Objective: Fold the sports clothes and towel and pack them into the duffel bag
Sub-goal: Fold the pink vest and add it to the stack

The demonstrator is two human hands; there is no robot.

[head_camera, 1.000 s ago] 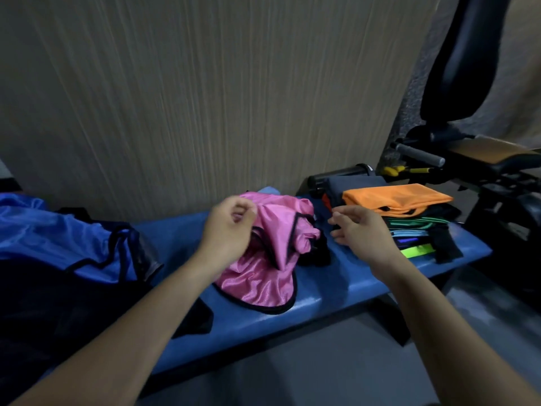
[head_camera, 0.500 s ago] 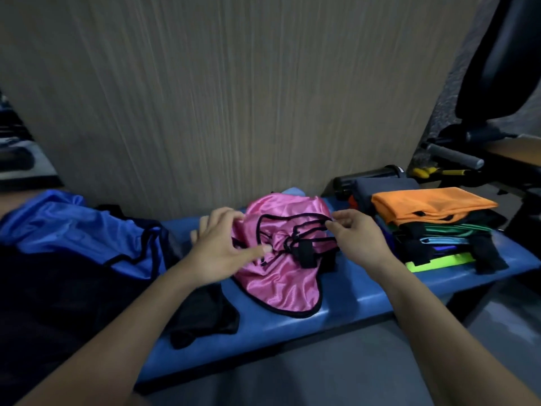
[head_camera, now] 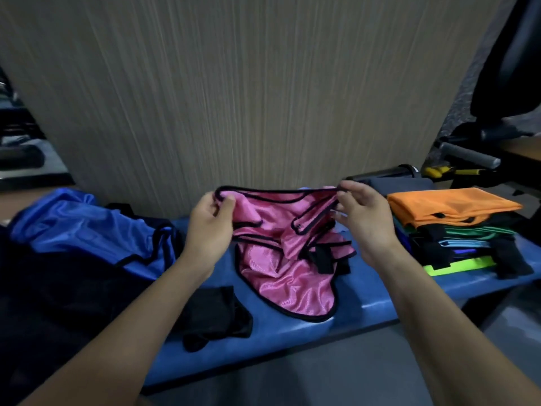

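Wall: wood-grain panel (head_camera: 248, 92) straight ahead, beyond both my hands.
Bench: blue padded surface (head_camera: 380, 300) under my hands, running off to either side.
Blue garment: shiny, black-trimmed (head_camera: 87, 230), heaped left of my left hand on dark fabric.
Pink garment: black-edged (head_camera: 287, 276), its top edge lifted and stretched between my hands, lower part lying on the bench.
Folded stack: orange piece (head_camera: 450, 205) on top, green, blue and neon layers below, just right of my right hand.
Black cloth: crumpled (head_camera: 216, 315), by my left forearm.
Left hand: (head_camera: 209, 227) pinching the pink garment's left corner.
Right hand: (head_camera: 364, 215) pinching its black trim at the right.
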